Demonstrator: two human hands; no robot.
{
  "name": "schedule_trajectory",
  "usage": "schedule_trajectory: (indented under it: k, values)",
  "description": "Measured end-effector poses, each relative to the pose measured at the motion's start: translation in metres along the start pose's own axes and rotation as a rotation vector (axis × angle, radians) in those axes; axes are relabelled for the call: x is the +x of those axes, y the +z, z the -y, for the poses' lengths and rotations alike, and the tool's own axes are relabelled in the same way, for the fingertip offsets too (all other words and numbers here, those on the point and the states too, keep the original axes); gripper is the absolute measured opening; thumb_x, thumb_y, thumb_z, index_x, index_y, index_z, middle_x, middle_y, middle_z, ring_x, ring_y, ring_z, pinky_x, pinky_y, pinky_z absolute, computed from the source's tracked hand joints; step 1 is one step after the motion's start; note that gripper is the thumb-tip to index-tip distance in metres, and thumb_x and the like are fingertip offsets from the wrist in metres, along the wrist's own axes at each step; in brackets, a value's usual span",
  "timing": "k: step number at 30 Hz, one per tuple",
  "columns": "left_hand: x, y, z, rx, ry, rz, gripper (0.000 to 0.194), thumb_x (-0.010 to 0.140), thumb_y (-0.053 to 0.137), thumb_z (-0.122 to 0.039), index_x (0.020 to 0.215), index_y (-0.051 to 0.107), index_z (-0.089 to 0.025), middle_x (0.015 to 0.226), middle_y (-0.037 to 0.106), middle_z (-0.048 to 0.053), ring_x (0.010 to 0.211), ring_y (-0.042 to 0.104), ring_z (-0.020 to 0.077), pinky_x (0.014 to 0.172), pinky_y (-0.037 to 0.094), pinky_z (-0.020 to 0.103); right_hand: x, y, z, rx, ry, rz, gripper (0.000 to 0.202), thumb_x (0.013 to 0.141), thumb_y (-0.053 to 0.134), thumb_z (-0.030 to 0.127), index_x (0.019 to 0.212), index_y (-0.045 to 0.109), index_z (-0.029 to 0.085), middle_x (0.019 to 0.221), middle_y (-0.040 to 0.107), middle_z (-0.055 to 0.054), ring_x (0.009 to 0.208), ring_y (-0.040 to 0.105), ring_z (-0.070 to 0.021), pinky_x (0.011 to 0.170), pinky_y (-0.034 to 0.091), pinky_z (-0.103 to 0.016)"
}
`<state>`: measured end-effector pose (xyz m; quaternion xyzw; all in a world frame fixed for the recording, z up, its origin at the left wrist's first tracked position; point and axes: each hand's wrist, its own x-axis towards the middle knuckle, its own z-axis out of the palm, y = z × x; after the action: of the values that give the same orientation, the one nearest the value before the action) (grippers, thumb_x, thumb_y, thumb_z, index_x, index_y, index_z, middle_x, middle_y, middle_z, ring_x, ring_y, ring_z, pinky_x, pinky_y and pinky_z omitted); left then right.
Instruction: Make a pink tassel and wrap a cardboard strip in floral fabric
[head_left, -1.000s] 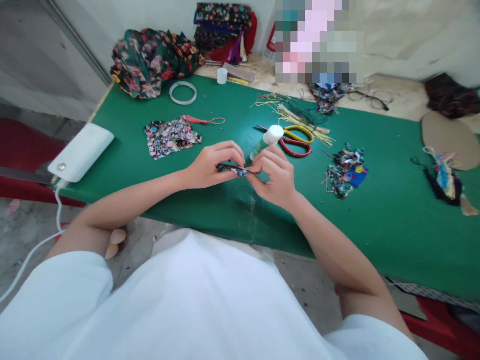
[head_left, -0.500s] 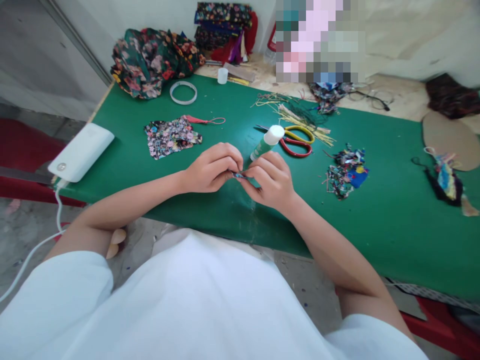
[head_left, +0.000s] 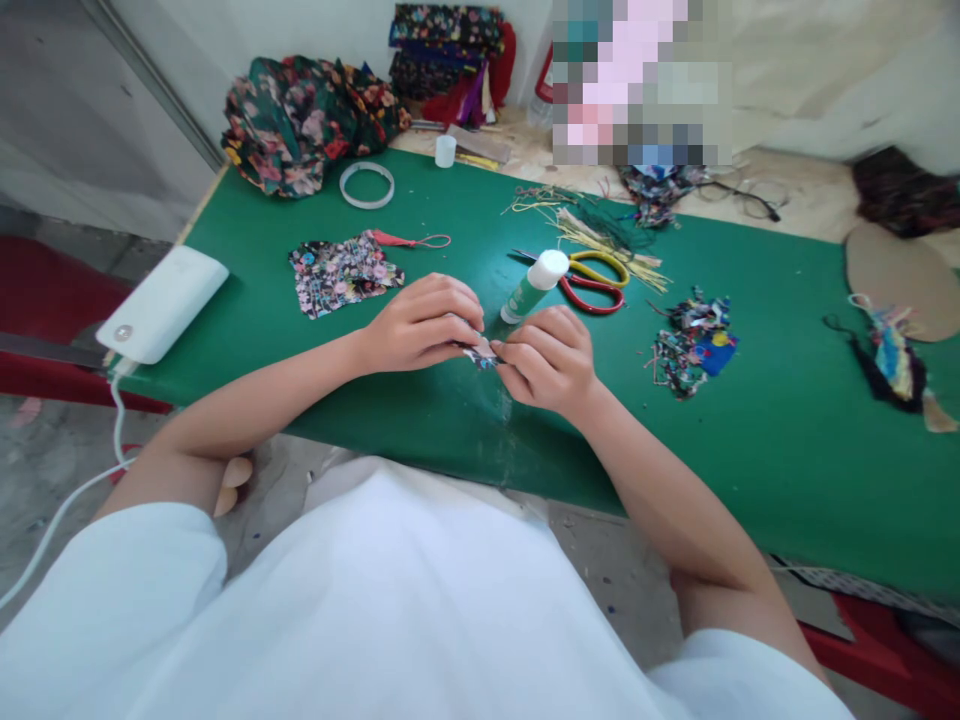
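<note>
Both my hands pinch a small floral fabric piece (head_left: 481, 355) above the green tabletop, its pale inner face partly showing. My left hand (head_left: 429, 322) is closed on its left end, and my right hand (head_left: 551, 362) grips the right edge between thumb and fingers. Just beyond the fingers stands a green glue stick (head_left: 527, 289) with a white top. Behind it lie scissors (head_left: 596, 283) with one yellow and one red handle. Left of my hands, patterned fabric pieces (head_left: 341, 275) lie flat beside a red tassel (head_left: 401, 241).
A white power bank (head_left: 161, 305) with a cable sits at the left edge. Fabric scraps (head_left: 694, 342) lie to the right, and tassels (head_left: 889, 360) farther right. A tape ring (head_left: 367, 186), white cap (head_left: 445, 152), loose cords (head_left: 600, 235) and bundled floral cloth (head_left: 300, 125) are toward the back.
The fabric piece has turned, so more of its patterned and pale faces shows. My left hand has risen slightly; my right hand has shifted a little to the right.
</note>
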<state>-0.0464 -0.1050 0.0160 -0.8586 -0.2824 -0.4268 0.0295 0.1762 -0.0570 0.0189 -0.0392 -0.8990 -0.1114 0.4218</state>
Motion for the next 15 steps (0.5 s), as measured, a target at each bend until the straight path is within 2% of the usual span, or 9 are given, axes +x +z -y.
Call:
schedule_trajectory:
  k: [5, 9, 15]
  values:
    - [0.003, 0.001, -0.006, -0.026, 0.089, -0.091, 0.017, 0.099, 0.05, -0.032, 0.086, 0.056, -0.022, 0.089, 0.068, 0.004, 0.09, 0.065, 0.0142, 0.076, 0.051, 0.031, 0.003, -0.001, 0.001, -0.007, -0.007, -0.027, 0.01, 0.088, 0.058, 0.021, 0.079, 0.061, 0.022, 0.075, 0.062, -0.001, 0.075, 0.048, -0.0167, 0.067, 0.038, -0.033]
    - [0.007, -0.001, -0.011, -0.019, 0.077, -0.034, 0.021, 0.1, 0.048, -0.034, 0.084, 0.053, -0.022, 0.089, 0.068, 0.005, 0.089, 0.064, 0.0143, 0.077, 0.05, 0.031, 0.003, 0.0, 0.003, 0.01, 0.005, 0.008, 0.009, 0.089, 0.056, 0.022, 0.084, 0.063, 0.023, 0.078, 0.064, -0.001, 0.078, 0.05, -0.0173, 0.069, 0.039, -0.034]
    - [0.006, -0.004, -0.005, 0.033, 0.06, 0.022, 0.021, 0.098, 0.053, -0.04, 0.088, 0.06, -0.023, 0.088, 0.07, 0.004, 0.088, 0.065, 0.0152, 0.078, 0.048, 0.032, 0.004, 0.0, 0.003, 0.044, -0.016, -0.065, 0.011, 0.09, 0.055, 0.018, 0.086, 0.065, 0.02, 0.076, 0.064, -0.002, 0.076, 0.051, -0.017, 0.067, 0.04, -0.034]
